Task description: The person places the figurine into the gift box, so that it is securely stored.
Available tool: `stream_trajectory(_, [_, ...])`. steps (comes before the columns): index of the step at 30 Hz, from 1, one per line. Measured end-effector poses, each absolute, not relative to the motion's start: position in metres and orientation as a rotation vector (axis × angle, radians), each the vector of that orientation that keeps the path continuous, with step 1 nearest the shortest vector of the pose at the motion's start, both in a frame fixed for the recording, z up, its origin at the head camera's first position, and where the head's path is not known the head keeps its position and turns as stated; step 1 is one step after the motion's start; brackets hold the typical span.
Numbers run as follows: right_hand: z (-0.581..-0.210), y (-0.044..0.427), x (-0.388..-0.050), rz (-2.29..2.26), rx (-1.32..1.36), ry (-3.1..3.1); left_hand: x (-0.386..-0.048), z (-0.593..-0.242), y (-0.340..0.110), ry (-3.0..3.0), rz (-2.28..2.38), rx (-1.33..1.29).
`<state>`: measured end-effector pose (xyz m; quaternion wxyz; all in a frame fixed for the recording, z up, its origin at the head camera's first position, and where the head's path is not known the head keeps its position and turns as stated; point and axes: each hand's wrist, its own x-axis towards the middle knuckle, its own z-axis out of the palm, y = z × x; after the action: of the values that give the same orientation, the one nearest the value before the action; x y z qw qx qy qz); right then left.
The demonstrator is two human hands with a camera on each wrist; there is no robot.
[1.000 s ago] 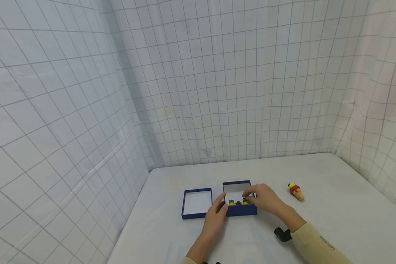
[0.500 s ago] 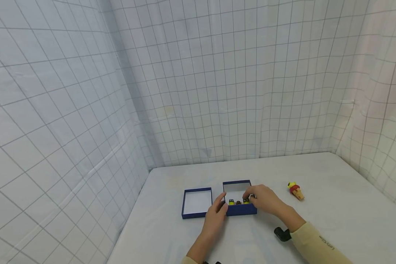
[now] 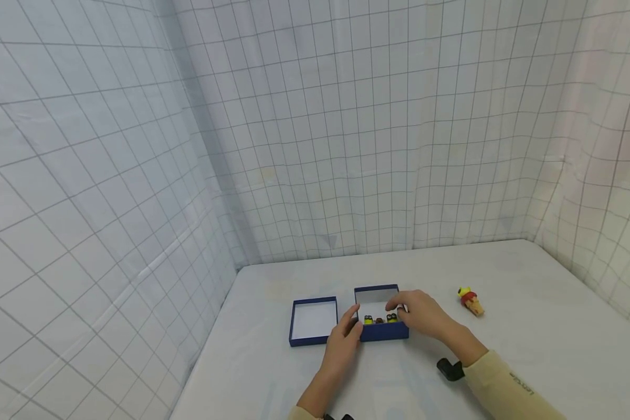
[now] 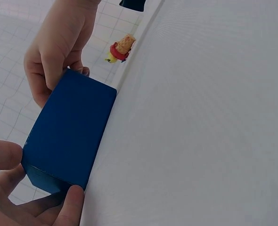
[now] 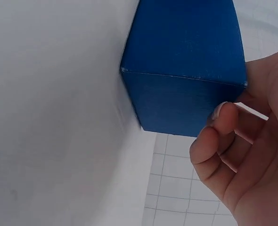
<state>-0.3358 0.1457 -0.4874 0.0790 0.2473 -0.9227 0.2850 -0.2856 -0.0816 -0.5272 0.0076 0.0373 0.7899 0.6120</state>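
Observation:
A blue open box (image 3: 384,332) with a pale inside stands on the table, its front wall facing me. Along that wall inside are two yellow toy figures with goggle-like eyes, a left figure (image 3: 368,320) and a right figure (image 3: 391,318), with a small brown object (image 3: 380,321) between them. My left hand (image 3: 342,344) touches the box's left side, fingertips at its corners in the left wrist view. Over the right wall reaches my right hand (image 3: 422,312), index finger and thumb apart near the right figure. The right wrist view shows its other fingers (image 5: 207,148) curled outside the box; the thumb is partly hidden.
A shallow blue-rimmed lid or tray (image 3: 313,341) with a white inside lies left of the box. A yellow and red toy figure (image 3: 471,301) with a tan cone-like lower part lies on the right of the table. Gridded white sheets (image 3: 346,146) hang around.
The right figure has turned and shifted slightly right, and both its eyes now show. My right fingertips have come away from it. The left hand has stayed at the box's left side.

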Motion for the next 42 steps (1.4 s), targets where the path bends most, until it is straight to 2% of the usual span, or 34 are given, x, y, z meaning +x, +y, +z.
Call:
stream_trajectory(23, [-0.469,0.169,-0.324,0.835,0.701,-2.606,-0.286,-0.528,-0.079,2.46,1.913,0.085])
stream_trajectory(42, [-0.476,0.207,-0.316,0.796,0.535,-2.513,-0.284,-0.525,-0.081,2.455,1.919,0.089])
